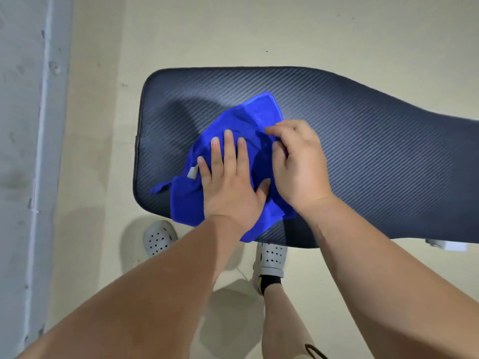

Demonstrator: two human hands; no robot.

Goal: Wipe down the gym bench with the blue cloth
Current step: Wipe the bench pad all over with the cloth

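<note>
Blue cloth (pixel 241 117) bunched on bench (pixel 363 156), at rounded end. My left hand (pixel 230 187) flat, fingers straight, pressing cloth down. Right hand (pixel 300 164) curled, pinching fold. I judge wipe early: long stretch of pad not covered yet.

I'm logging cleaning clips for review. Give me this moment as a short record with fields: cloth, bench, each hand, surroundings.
cloth: blue cloth, crumpled, lying on the bench's wide end
bench: dark padded gym bench, ribbed cover, narrowing toward the right
left: left hand flat on the cloth, fingers straight, pressing
right: right hand, fingers curled, apparently pinching a fold of the cloth
surroundings: two pale perforated shoes on a beige floor
</note>
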